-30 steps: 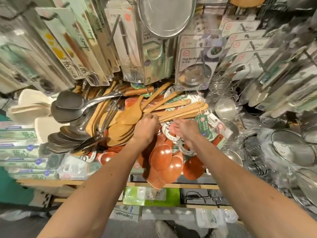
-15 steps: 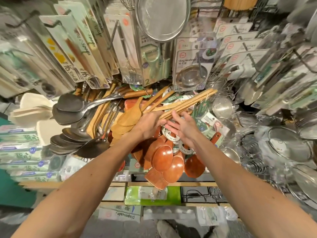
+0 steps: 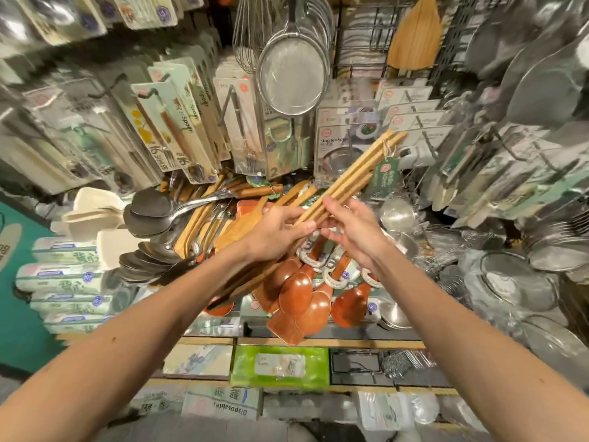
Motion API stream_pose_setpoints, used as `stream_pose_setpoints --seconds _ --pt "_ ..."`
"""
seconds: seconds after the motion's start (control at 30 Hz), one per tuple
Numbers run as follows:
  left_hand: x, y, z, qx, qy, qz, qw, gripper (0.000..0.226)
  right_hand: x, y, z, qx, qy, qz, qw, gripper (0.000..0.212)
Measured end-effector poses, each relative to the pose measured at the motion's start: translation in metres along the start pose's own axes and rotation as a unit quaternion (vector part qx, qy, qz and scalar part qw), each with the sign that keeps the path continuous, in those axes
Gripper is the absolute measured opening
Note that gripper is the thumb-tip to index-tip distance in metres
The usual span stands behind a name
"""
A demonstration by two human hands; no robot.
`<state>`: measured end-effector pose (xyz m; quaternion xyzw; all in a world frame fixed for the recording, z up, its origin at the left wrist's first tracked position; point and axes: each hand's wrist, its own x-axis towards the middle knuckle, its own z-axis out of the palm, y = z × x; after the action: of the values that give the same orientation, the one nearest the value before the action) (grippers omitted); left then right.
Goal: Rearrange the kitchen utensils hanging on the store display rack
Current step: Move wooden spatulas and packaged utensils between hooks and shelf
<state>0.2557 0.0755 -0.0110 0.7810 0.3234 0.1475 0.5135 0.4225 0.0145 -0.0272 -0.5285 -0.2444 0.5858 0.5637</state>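
Holding a bundle of light wooden utensils (image 3: 357, 173) slantwise in front of the rack, the person has both hands at its middle. The left hand (image 3: 280, 232) has its grip curled round the handles from below. The right hand (image 3: 353, 231) pinches the same handles, thumb on top and fingers underneath, just beside the left. The bundle's tied upper ends point up and to the right, where a green tag (image 3: 384, 177) dangles from a string. Its lower ends run down behind the left forearm and cannot be made out. The bundle looks free of any hook, and sits above the hanging reddish-brown wooden spoons (image 3: 306, 295), with the dark metal ladles (image 3: 149, 212) well off to the left and a round mesh strainer (image 3: 291, 74) hanging above.

Judging by this, the step in hand is moving this one bundle to a new place, with the picking-up done and the hanging not yet done. The next move calls for choosing a free peg, turning the tied end toward it, and finding the string loop with one hand while the other bears the weight. Crowded neighbours could snag the tag.
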Motion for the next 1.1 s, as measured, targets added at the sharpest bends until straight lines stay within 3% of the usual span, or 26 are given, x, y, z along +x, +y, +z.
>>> stream_pose_setpoints --seconds 0.2,0.37,0.43,0.57,0.8,1.0,1.1 --pt "-0.02 0.053 0.018 -0.088 -0.003 -0.048 0.995 0.023 -0.042 -0.045 -0.002 -0.067 0.015 -0.058 0.996 0.017" --pt "-0.027 0.095 0.047 -0.181 0.048 -0.087 0.978 0.038 -0.077 -0.078 -0.016 -0.103 0.031 -0.1 0.989 0.011" --pt "-0.027 0.109 0.061 -0.164 0.069 -0.079 0.981 0.033 -0.091 -0.089 -0.026 -0.124 0.036 -0.116 0.985 0.006" --pt "-0.023 0.143 0.089 -0.134 0.124 -0.051 0.982 0.022 -0.112 -0.109 -0.051 -0.153 0.059 -0.163 0.973 0.016" --pt "-0.008 0.211 0.14 -0.105 0.18 0.004 0.978 0.024 -0.139 -0.146 -0.086 -0.186 0.114 -0.232 0.948 0.024" --pt "0.001 0.254 0.179 -0.263 0.212 -0.009 0.941 0.017 -0.168 -0.175 -0.12 -0.187 0.1 -0.272 0.939 0.031" --pt "0.008 0.266 0.187 -0.264 0.237 -0.002 0.935 0.015 -0.171 -0.19 -0.137 -0.134 0.087 -0.263 0.951 0.018"
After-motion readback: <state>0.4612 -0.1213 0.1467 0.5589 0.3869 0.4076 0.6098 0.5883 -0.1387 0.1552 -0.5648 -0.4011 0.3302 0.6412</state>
